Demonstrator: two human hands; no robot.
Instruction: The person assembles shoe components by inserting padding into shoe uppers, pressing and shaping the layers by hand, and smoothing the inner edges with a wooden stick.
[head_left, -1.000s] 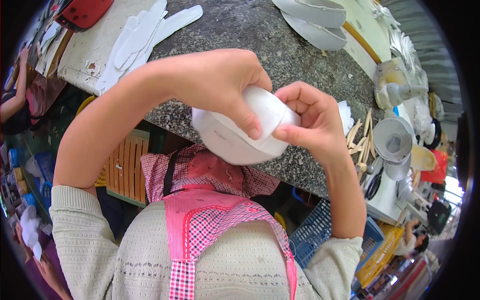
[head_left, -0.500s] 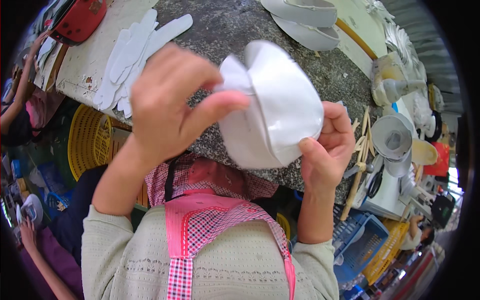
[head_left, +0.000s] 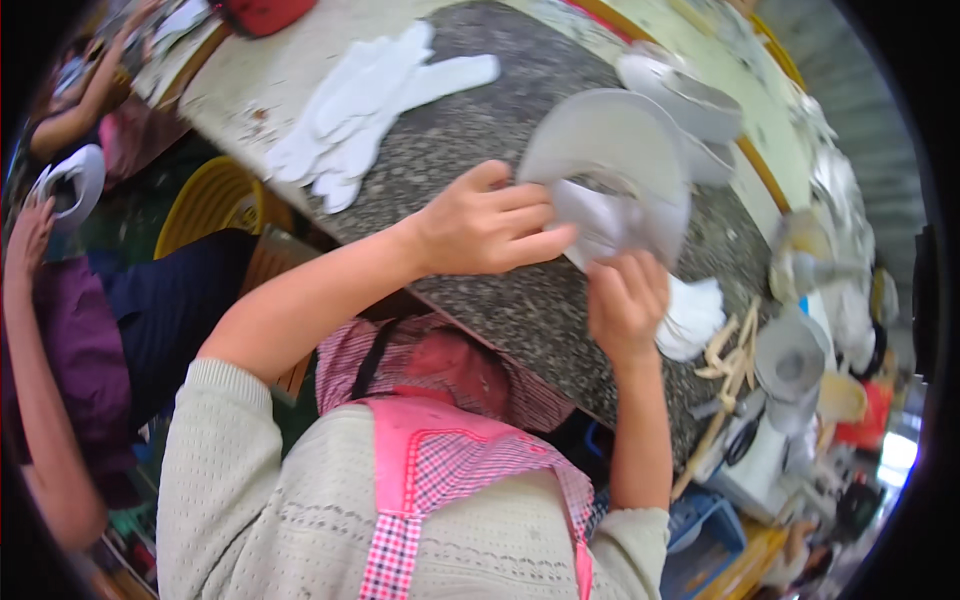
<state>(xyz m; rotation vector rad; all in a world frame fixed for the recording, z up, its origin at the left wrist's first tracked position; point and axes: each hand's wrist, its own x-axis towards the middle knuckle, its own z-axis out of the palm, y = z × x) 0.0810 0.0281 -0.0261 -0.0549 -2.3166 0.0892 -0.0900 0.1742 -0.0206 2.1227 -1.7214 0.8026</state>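
Observation:
A white shoe upper (head_left: 600, 125), curved into a broad ring with an opening in its middle, is in both my hands over the dark stone slab (head_left: 480, 310). At its left edge is my left hand (head_left: 495, 222), its fingers curled and the thumb lying across the piece. My right hand (head_left: 630, 295) pinches the lower edge with closed fingers. Motion blurs the lower part of the upper. Just right of my right hand rests a small stack of white pieces (head_left: 692, 322). Beyond the held piece, more white uppers (head_left: 690, 100) lie at the slab's far right.
Flat white sole-shaped pieces (head_left: 365, 105) are heaped at the far left. To the right stand wooden sticks (head_left: 735, 360), a grey round container (head_left: 790, 355) and a blue basket (head_left: 715, 545). A yellow basket (head_left: 205, 200) is below the table's left edge, near a co-worker's arm (head_left: 45, 370).
The shoe upper has moved right and farther away, turning so its ring opening shows. My left hand has reached right, and my right hand has shifted to the lower edge. The view has shifted.

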